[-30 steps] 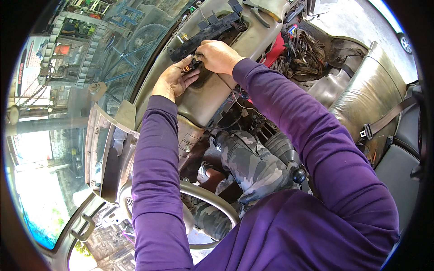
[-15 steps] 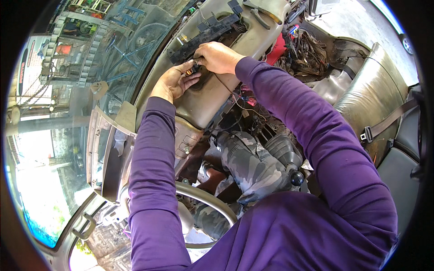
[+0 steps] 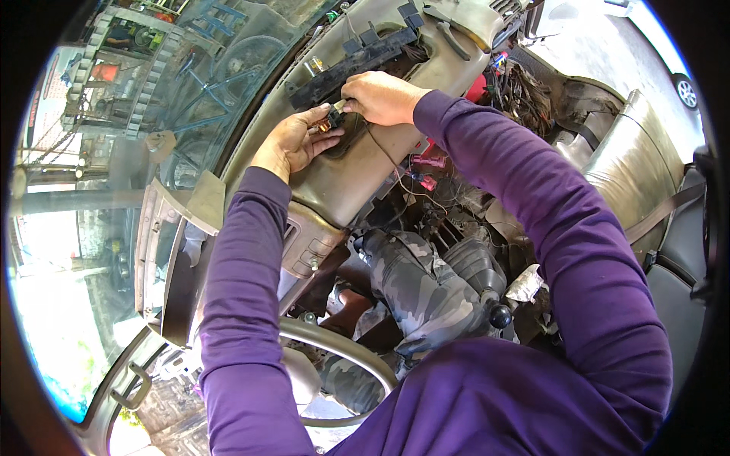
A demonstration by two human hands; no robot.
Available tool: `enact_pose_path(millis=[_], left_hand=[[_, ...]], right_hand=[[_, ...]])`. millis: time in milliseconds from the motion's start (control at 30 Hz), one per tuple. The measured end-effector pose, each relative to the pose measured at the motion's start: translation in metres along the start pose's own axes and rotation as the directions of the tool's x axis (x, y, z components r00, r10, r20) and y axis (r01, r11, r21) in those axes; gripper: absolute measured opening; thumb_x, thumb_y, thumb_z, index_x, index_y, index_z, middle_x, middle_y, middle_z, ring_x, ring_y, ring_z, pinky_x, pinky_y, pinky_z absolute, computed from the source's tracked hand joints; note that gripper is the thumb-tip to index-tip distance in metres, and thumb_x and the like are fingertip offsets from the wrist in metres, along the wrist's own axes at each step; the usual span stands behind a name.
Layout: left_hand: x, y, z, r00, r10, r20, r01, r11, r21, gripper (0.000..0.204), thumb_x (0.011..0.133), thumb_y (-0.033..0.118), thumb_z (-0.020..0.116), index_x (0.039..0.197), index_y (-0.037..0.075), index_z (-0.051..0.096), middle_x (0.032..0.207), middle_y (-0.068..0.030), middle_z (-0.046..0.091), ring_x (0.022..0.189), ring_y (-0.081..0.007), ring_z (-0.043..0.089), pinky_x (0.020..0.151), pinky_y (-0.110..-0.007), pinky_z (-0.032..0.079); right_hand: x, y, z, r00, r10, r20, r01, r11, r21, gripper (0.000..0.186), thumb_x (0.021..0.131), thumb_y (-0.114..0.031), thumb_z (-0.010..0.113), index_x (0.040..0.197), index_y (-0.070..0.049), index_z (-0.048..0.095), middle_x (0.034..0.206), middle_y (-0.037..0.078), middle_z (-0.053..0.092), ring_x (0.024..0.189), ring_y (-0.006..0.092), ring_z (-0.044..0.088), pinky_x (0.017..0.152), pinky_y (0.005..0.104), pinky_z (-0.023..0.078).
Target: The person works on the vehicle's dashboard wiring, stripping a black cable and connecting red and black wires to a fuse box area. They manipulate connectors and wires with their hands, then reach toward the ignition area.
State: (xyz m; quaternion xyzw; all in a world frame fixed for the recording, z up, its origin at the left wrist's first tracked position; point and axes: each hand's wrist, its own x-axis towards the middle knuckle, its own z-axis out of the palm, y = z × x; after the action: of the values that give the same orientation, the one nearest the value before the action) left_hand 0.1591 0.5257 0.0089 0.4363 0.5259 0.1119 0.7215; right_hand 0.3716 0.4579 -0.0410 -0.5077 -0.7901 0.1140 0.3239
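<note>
Over the beige dashboard (image 3: 334, 182), my two hands meet at a small black electrical part (image 3: 332, 119) with orange, copper-looking pieces. My left hand (image 3: 293, 143) grips it between thumb and fingers from the left. The right hand (image 3: 384, 97) pinches at its upper right end. Something pale shows at those fingertips, too small to name. A thin brown wire (image 3: 389, 157) runs down from beneath my right hand across the dashboard. Just beyond the hands lies a long black plastic frame (image 3: 353, 64) in the dashboard opening. Both forearms wear purple sleeves.
Pliers (image 3: 452, 39) rest on the dashboard's far right. Loose wires with pink connectors (image 3: 428, 181) hang below it. The steering wheel (image 3: 342, 346) is near my left forearm, and the gear lever knob (image 3: 499, 316) stands by my camouflage-covered leg (image 3: 418, 281). The windshield (image 3: 220, 114) borders the left.
The view has shifted slightly, so the dashboard sits a little further right. Both hands stay together on the black part, which is turned a little and shows more of its copper-coloured side.
</note>
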Motion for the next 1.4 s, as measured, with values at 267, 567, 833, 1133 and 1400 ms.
enact_pose_path(millis=[267, 567, 833, 1133, 1400], left_hand=[[-0.005, -0.003, 0.007, 0.998, -0.016, -0.055, 0.016, 1.000, -0.009, 0.027, 0.097, 0.027, 0.072, 0.108, 0.003, 0.066, 0.102, -0.0087, 0.059, 0.100, -0.0285, 0.068, 0.093, -0.041, 0.059], [-0.006, -0.001, 0.004, 0.998, -0.062, 0.024, 0.062, 0.998, 0.003, 0.025, 0.098, 0.023, 0.070, 0.111, 0.002, 0.066, 0.103, -0.0090, 0.058, 0.100, -0.0284, 0.067, 0.092, -0.041, 0.060], [-0.004, -0.006, 0.007, 0.999, 0.050, -0.003, -0.050, 0.999, -0.021, 0.031, 0.098, 0.032, 0.070, 0.116, 0.008, 0.066, 0.113, -0.0073, 0.057, 0.111, -0.0286, 0.061, 0.103, -0.043, 0.051], [-0.008, -0.005, 0.016, 0.996, 0.085, -0.036, -0.087, 0.995, -0.047, 0.042, 0.096, 0.034, 0.071, 0.125, 0.005, 0.061, 0.122, -0.0126, 0.058, 0.108, -0.0295, 0.061, 0.101, -0.044, 0.053], [-0.005, -0.008, 0.013, 1.000, 0.018, 0.016, -0.017, 1.000, -0.024, 0.035, 0.098, 0.030, 0.069, 0.121, 0.005, 0.065, 0.119, -0.0124, 0.060, 0.108, -0.0306, 0.061, 0.103, -0.044, 0.051]], right_hand=[[-0.004, -0.003, 0.003, 1.000, -0.019, -0.004, 0.019, 0.999, -0.046, 0.021, 0.089, -0.018, 0.068, 0.088, 0.004, 0.069, 0.093, 0.022, 0.070, 0.095, 0.0413, 0.068, 0.084, 0.0485, 0.055], [-0.008, -0.006, 0.005, 0.998, -0.052, -0.026, 0.052, 0.999, -0.008, 0.022, 0.088, -0.019, 0.069, 0.088, 0.003, 0.069, 0.092, 0.020, 0.069, 0.090, 0.0412, 0.069, 0.081, 0.0479, 0.056], [-0.001, -0.001, 0.002, 0.999, -0.022, -0.041, 0.027, 0.992, 0.123, 0.024, 0.091, -0.020, 0.068, 0.100, 0.002, 0.070, 0.101, 0.022, 0.068, 0.103, 0.0422, 0.065, 0.090, 0.0484, 0.051], [-0.005, -0.010, 0.000, 0.999, 0.012, -0.052, -0.015, 0.998, -0.059, 0.024, 0.094, -0.022, 0.065, 0.098, 0.000, 0.071, 0.098, 0.020, 0.069, 0.098, 0.0408, 0.067, 0.088, 0.0486, 0.053], [-0.007, -0.004, 0.005, 0.996, -0.078, -0.040, 0.076, 0.995, -0.064, 0.015, 0.090, -0.015, 0.068, 0.088, 0.000, 0.069, 0.090, 0.019, 0.067, 0.091, 0.0410, 0.066, 0.082, 0.0478, 0.053]])
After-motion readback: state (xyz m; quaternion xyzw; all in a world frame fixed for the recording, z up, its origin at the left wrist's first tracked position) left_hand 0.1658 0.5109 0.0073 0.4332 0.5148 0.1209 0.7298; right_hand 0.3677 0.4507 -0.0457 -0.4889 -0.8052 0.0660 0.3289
